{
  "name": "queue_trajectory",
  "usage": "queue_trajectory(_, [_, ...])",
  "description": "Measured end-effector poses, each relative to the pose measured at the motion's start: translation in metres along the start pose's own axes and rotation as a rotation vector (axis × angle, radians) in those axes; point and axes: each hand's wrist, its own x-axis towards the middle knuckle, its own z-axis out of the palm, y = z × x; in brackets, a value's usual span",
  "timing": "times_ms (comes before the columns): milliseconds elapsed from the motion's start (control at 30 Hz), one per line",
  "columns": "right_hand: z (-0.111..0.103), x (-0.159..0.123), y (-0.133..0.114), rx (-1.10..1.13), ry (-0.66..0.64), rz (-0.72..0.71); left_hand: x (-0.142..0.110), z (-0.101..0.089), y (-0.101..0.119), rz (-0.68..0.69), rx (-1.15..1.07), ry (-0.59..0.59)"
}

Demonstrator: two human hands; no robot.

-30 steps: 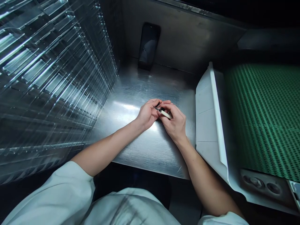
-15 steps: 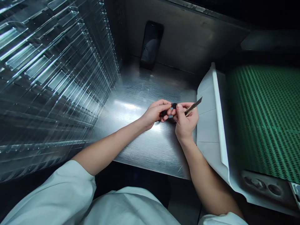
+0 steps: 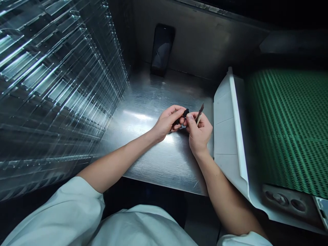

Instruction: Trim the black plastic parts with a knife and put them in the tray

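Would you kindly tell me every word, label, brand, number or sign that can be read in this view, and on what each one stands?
No readable text shows anywhere.
The dark phone shows none on its glass.
The panel with round knobs shows no legible marking.
The craft knife in the right hand and the small black object in the left hand are too small to tell.

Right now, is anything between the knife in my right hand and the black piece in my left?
Only your right thumb. It lies between the craft knife and the black piece held in your left hand. No other object shows between them.
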Motion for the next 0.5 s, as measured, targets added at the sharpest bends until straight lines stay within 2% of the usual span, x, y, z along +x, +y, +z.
queue_trajectory(167, [0.0012, -0.0015, -0.0015, 0.051, -0.043, 0.004, 0.0, -0.0008, 0.0005, 0.01, 0.0, -0.035])
queue_trajectory(500, [0.0005, -0.0024, -0.0006, -0.045, 0.01, 0.015, -0.0016, -0.0018, 0.0047, -0.057, -0.047, -0.038])
